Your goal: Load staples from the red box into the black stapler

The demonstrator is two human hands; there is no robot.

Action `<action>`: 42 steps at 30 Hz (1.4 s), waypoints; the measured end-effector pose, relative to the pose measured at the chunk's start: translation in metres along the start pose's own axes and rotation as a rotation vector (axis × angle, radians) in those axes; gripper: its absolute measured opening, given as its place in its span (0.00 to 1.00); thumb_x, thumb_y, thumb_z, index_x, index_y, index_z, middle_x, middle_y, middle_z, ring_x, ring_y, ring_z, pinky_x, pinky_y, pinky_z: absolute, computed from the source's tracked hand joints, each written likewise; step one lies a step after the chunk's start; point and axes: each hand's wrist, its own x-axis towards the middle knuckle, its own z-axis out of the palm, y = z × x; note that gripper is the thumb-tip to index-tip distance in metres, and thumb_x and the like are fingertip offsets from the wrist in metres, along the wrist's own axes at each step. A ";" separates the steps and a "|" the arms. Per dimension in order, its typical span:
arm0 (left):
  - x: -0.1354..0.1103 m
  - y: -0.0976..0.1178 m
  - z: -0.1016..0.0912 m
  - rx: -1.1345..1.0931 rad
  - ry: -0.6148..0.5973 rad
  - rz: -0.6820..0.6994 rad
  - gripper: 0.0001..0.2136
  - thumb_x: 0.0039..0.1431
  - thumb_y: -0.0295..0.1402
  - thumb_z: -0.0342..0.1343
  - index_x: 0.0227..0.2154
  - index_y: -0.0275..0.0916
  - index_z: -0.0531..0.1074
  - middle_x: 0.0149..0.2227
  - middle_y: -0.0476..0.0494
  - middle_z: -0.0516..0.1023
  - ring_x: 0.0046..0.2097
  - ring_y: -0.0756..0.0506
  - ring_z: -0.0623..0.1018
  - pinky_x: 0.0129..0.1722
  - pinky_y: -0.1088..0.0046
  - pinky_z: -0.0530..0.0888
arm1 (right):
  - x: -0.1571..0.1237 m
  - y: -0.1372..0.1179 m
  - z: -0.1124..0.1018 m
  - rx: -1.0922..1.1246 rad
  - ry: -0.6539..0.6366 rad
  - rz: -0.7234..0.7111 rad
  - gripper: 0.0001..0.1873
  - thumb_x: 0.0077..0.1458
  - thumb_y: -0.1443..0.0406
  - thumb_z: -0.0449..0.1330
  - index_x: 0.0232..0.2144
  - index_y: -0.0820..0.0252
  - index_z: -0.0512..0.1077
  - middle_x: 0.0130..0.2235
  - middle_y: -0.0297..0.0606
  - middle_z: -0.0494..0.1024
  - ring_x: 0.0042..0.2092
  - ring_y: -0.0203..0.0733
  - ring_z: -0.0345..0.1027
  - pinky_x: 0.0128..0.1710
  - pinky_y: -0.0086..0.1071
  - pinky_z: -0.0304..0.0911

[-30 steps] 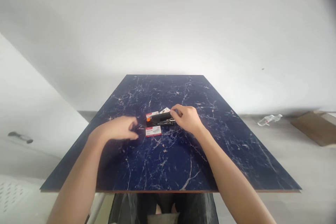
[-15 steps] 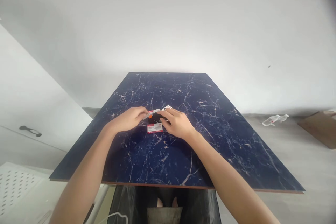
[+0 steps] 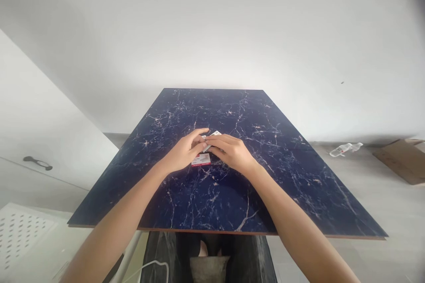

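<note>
Both of my hands meet at the middle of the dark blue marble table (image 3: 282, 185). My left hand (image 3: 183, 153) and my right hand (image 3: 232, 152) have their fingertips pinched together on a small white box (image 3: 206, 146) held just above the tabletop. A red and white box (image 3: 201, 159) lies flat on the table right under the hands. The corner of another small white box (image 3: 216, 133) shows just beyond the fingers. The black and orange stapler is hidden behind my hands.
A plastic bottle (image 3: 343, 149) and a flat cardboard box (image 3: 398, 166) lie on the floor to the right. A white cabinet with a dark handle (image 3: 37, 162) stands at the left. A white perforated panel (image 3: 20, 234) sits at the lower left.
My left hand came in from the left and closed on a small box. My right hand shifted left off the stapler's end, so both hands now pinch together at the centre.
</note>
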 end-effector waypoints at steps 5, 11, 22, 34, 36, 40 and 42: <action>0.002 -0.003 0.009 -0.034 0.009 -0.004 0.22 0.70 0.47 0.51 0.63 0.48 0.66 0.44 0.43 0.82 0.43 0.41 0.83 0.42 0.65 0.80 | 0.002 -0.002 -0.007 0.157 -0.093 0.256 0.08 0.63 0.65 0.62 0.43 0.54 0.79 0.39 0.37 0.83 0.36 0.40 0.75 0.40 0.35 0.72; 0.002 -0.007 0.010 -0.094 -0.058 -0.018 0.25 0.68 0.49 0.54 0.65 0.47 0.65 0.44 0.42 0.83 0.44 0.40 0.83 0.43 0.64 0.80 | 0.006 -0.011 -0.017 0.321 -0.225 0.370 0.09 0.60 0.57 0.65 0.40 0.53 0.80 0.35 0.35 0.82 0.33 0.38 0.73 0.36 0.32 0.69; 0.007 -0.032 0.012 0.050 0.521 0.004 0.12 0.67 0.39 0.52 0.42 0.41 0.79 0.36 0.45 0.83 0.38 0.44 0.81 0.40 0.68 0.75 | -0.019 0.055 -0.077 0.072 -0.290 0.746 0.21 0.56 0.46 0.65 0.39 0.55 0.79 0.34 0.38 0.79 0.32 0.41 0.69 0.33 0.36 0.62; 0.011 -0.044 0.022 0.089 0.541 -0.011 0.12 0.66 0.38 0.52 0.41 0.41 0.80 0.37 0.45 0.83 0.38 0.44 0.80 0.39 0.69 0.74 | -0.023 0.067 -0.054 0.005 -0.337 0.641 0.17 0.54 0.49 0.65 0.38 0.53 0.80 0.33 0.35 0.76 0.32 0.39 0.66 0.31 0.33 0.56; 0.012 -0.046 0.022 0.078 0.540 -0.021 0.12 0.66 0.38 0.53 0.41 0.40 0.80 0.36 0.46 0.83 0.37 0.45 0.80 0.39 0.69 0.73 | -0.023 0.069 -0.056 -0.004 -0.359 0.646 0.16 0.55 0.49 0.65 0.37 0.53 0.79 0.31 0.33 0.74 0.29 0.38 0.64 0.30 0.33 0.54; 0.012 -0.047 0.023 0.068 0.525 -0.026 0.12 0.66 0.37 0.52 0.41 0.40 0.79 0.37 0.46 0.83 0.37 0.44 0.80 0.40 0.69 0.74 | -0.023 0.069 -0.058 0.000 -0.368 0.649 0.17 0.55 0.48 0.65 0.37 0.53 0.79 0.30 0.32 0.73 0.28 0.37 0.62 0.29 0.33 0.52; 0.012 -0.047 0.023 0.070 0.521 -0.033 0.12 0.65 0.37 0.52 0.41 0.40 0.79 0.37 0.45 0.83 0.38 0.44 0.80 0.40 0.69 0.74 | -0.023 0.067 -0.058 0.008 -0.370 0.651 0.17 0.56 0.48 0.64 0.37 0.53 0.79 0.30 0.31 0.73 0.28 0.37 0.62 0.29 0.33 0.51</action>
